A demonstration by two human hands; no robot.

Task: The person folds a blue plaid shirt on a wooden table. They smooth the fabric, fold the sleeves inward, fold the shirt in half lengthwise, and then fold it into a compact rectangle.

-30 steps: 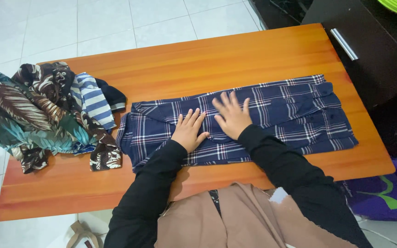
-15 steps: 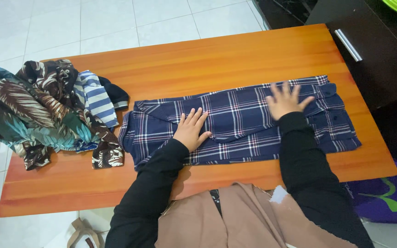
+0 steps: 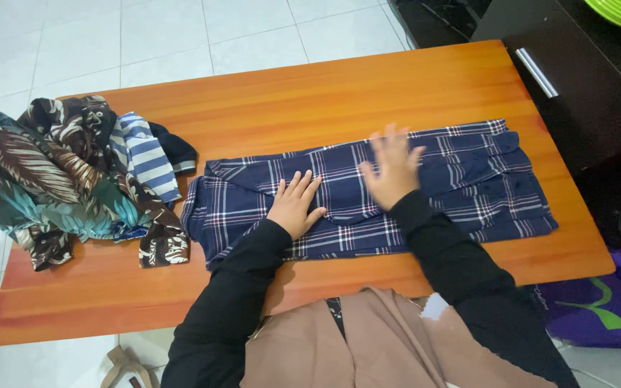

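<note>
A navy plaid shirt (image 3: 461,179), folded into a long strip, lies across the middle of an orange wooden table (image 3: 339,93). My left hand (image 3: 295,205) rests flat on the shirt's left part, fingers spread. Flat and blurred with motion, my right hand (image 3: 391,169) lies on the shirt's middle, fingers apart. Both arms wear black sleeves. Neither hand grips anything.
A heap of crumpled clothes (image 3: 59,179), leaf-patterned and blue-striped, sits on the table's left end. A dark cabinet with a metal handle (image 3: 537,72) stands at the right, a purple bag (image 3: 598,305) below it on the white tiled floor.
My right hand slid out along the shirt to its right end and has now come back to the middle. My left hand has stayed where it was.
</note>
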